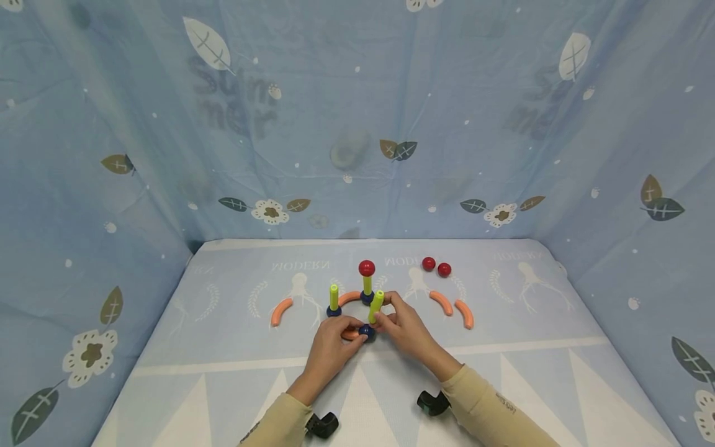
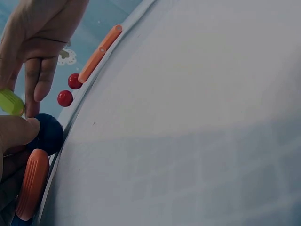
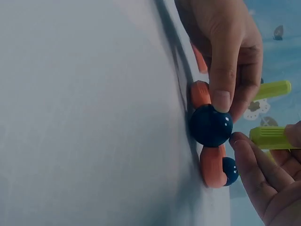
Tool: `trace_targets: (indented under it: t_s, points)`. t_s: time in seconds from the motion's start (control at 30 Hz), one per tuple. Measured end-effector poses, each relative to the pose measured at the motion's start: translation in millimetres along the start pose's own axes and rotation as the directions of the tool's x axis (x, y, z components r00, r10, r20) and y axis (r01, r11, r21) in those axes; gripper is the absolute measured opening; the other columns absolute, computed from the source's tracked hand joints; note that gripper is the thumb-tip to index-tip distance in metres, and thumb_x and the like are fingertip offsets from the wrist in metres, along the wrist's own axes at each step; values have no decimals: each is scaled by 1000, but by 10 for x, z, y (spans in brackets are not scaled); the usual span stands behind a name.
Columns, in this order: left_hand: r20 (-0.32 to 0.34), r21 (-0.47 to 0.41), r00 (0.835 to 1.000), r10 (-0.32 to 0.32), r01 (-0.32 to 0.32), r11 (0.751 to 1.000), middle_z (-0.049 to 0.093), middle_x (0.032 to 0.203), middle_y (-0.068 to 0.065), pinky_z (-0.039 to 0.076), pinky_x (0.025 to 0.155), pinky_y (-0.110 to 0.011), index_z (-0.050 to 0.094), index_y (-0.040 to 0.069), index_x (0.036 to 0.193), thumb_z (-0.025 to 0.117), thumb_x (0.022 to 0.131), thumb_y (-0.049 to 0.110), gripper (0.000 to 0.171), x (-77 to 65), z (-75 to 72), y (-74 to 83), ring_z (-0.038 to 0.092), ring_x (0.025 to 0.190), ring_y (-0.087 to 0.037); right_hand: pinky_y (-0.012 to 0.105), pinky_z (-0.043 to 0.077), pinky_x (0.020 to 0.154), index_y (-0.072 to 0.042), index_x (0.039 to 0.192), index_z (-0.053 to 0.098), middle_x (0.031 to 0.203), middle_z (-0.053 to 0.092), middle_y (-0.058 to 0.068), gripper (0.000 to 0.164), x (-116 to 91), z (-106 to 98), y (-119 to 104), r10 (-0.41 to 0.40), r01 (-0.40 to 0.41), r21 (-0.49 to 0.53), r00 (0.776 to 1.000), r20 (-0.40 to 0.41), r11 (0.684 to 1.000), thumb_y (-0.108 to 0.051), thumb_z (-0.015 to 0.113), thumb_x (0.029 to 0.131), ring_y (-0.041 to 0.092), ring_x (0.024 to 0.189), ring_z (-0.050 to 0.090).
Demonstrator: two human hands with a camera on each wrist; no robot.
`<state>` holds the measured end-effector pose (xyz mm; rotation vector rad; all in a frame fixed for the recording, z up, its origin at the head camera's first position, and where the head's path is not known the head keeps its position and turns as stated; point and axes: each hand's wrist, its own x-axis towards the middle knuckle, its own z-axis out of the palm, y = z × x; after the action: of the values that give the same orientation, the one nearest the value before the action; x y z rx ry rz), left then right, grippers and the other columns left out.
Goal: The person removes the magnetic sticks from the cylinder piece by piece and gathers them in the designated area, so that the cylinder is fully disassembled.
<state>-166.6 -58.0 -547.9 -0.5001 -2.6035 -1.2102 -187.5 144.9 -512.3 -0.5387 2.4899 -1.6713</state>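
My left hand point(image 1: 331, 347) pinches a dark blue ball point(image 3: 210, 126) near the table's front; orange curved sticks point(image 3: 212, 169) join it on both sides in the right wrist view. Just above this ball, my right hand point(image 1: 412, 330) holds a yellow-green stick point(image 1: 377, 305) by finger and thumb, upright and slightly tilted. The stick's lower end is apart from the ball in the right wrist view. Behind stand two more blue balls: one point(image 1: 334, 311) bears a yellow-green stick point(image 1: 334, 296), the other point(image 1: 367, 297) a stick topped by a red ball point(image 1: 366, 268).
Two loose red balls point(image 1: 444, 270) lie at the back right. In front of them are two loose orange curved sticks point(image 1: 464, 315), and another orange curved stick point(image 1: 282, 311) lies at left. Black wrist devices point(image 1: 322, 426) sit by both sleeves. Blue patterned cloth point(image 1: 346, 124) surrounds the table.
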Motion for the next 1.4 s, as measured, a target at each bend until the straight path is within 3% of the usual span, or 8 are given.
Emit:
trace_targets:
  t_s: [0.27, 0.57, 1.2, 1.3, 1.33, 1.4]
  points:
    - [-3, 3, 1000, 2, -2, 1000, 72, 93, 8, 49, 83, -38, 77, 19, 102, 85, 85, 23, 20, -5, 0, -2, 62, 90, -11, 29, 58, 84, -10, 123, 57, 114, 67, 7, 27, -37, -39, 55, -27, 16, -105, 995, -98, 994, -10, 68, 99, 21, 103, 68]
    - [1, 10, 1000, -11, 11, 1000, 72, 93, 8, 49, 86, -40, 76, 19, 102, 85, 85, 25, 20, -5, 1, 7, 62, 90, -11, 26, 58, 77, -12, 123, 67, 112, 70, 1, 29, -86, -157, 105, 42, -78, -153, 974, -224, 985, -15, 74, 95, 12, 92, 69]
    - [7, 14, 1000, -30, 30, 999, 71, 93, 8, 49, 86, -40, 76, 19, 103, 85, 85, 24, 20, -16, -6, 13, 61, 91, -11, 26, 58, 71, -19, 138, 64, 100, 71, 2, 50, -212, -454, 387, 54, -115, -225, 964, -262, 967, -12, 79, 90, 13, 83, 71]
    - [11, 10, 999, -35, 35, 999, 71, 93, 8, 49, 86, -39, 76, 19, 103, 85, 86, 24, 20, -15, -5, 15, 61, 91, -10, 32, 59, 72, -19, 138, 64, 99, 72, 2, 51, -230, -493, 408, 64, -139, -267, 961, -271, 954, -12, 79, 90, 13, 83, 71]
    - [12, 8, 999, -36, 36, 999, 71, 93, 8, 49, 86, -39, 76, 19, 103, 85, 86, 24, 20, -15, -4, 15, 61, 91, -10, 35, 57, 79, -20, 138, 64, 99, 72, 2, 51, -238, -507, 411, 67, -149, -287, 959, -274, 946, -13, 79, 90, 12, 82, 70]
    - [14, 7, 999, -37, 37, 999, 71, 93, 9, 49, 85, -39, 76, 20, 103, 84, 86, 24, 20, -15, -3, 15, 61, 91, -10, 39, 55, 81, -20, 137, 65, 98, 72, 1, 50, -249, -535, 416, 77, -170, -323, 957, -280, 931, -14, 80, 89, 11, 81, 69]
